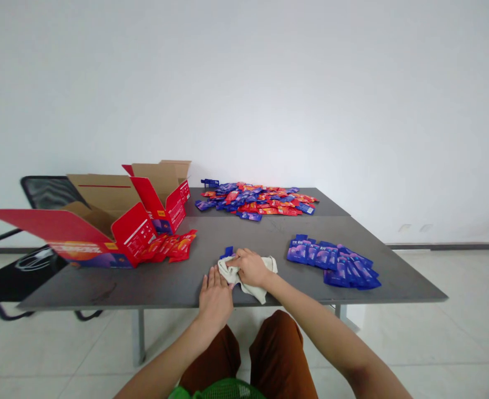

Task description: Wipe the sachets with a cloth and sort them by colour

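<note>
My right hand (249, 267) is closed on a cream-white cloth (252, 290) and presses it down near the table's front edge. Under the cloth lies a blue pouch (226, 252); only its far end and a sliver near my left fingers show. My left hand (215, 295) lies flat, fingers stretched out, its fingertips against the near left side of the cloth and pouch. To the right, blue pouches (346, 266) are fanned out in overlapping rows. Several red pouches (181, 246) overlap on the left, beside a box.
Open red cardboard boxes (130, 235) line the left side of the grey table (244, 230), flaps raised. A heap of mixed red and blue pouches (261, 198) spreads at the back. A black mesh chair (47, 191) stands left of the table. The white wall (244, 94) is behind.
</note>
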`<control>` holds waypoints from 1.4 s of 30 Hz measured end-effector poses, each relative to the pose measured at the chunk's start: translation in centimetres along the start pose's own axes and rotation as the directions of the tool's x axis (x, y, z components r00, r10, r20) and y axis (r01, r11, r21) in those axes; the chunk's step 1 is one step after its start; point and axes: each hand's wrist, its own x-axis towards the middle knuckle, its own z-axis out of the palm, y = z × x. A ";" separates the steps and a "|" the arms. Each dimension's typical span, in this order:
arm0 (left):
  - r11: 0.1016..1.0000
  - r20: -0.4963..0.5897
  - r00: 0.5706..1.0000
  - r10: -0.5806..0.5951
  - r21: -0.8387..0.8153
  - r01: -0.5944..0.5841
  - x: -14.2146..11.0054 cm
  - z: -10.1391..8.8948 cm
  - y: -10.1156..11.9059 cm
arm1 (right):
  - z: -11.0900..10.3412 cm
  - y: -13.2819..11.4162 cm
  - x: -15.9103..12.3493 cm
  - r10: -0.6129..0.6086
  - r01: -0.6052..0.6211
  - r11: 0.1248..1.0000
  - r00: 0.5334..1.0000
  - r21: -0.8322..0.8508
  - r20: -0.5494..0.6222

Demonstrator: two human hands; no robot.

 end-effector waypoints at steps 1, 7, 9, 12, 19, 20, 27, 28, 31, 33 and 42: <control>1.000 0.018 1.000 -0.021 0.010 0.020 0.1 0.0 0.1 | 0.1 0.1 0.8 0.045 -0.045 0.999 0.999 -0.028 0.001; 0.993 0.112 0.991 -0.079 0.095 0.068 0.5 -0.2 0.9 | 0.1 0.5 4.3 0.168 -0.162 0.977 0.985 -0.137 0.029; 0.994 0.101 0.991 -0.089 0.070 0.082 0.3 -0.4 1.2 | -0.1 0.5 3.9 0.116 -0.110 0.985 0.993 -0.129 0.037; 0.995 0.044 0.994 -0.099 0.027 0.098 -0.1 -0.5 1.3 | -0.5 0.4 1.7 -0.001 0.009 0.995 0.997 -0.096 0.082; 0.999 0.118 0.993 0.027 0.018 -0.029 1.0 -1.5 0.9 | -1.6 1.2 -3.9 -0.185 0.159 0.973 0.971 0.170 0.152; 0.998 0.134 0.990 0.054 0.026 -0.058 1.2 -1.8 0.9 | -1.6 1.3 -4.2 -0.169 0.140 0.972 0.975 0.187 0.147; 0.967 0.108 0.972 -0.208 -0.129 0.221 2.0 -3.0 -1.6 | -0.7 1.0 -5.4 -0.048 0.055 0.972 0.998 0.227 -0.034; 0.947 0.096 0.963 -0.251 -0.181 0.265 2.2 -3.1 -2.6 | -0.7 0.7 -5.4 -0.047 0.066 0.968 0.995 0.244 -0.084; 0.772 0.163 0.931 -0.325 -0.522 0.362 3.0 -3.0 -5.2 | -1.2 -0.4 -4.7 -0.024 0.102 0.940 0.971 0.324 -0.237; 0.457 0.313 0.912 -0.264 -0.792 0.405 3.4 -2.6 -6.0 | -1.5 -1.5 -3.7 0.006 0.109 0.924 0.954 0.367 -0.298; -0.153 0.484 0.873 0.053 -0.860 0.486 3.0 -0.7 -4.6 | 0.9 -5.2 0.0 0.125 -0.110 0.986 0.984 0.126 -0.127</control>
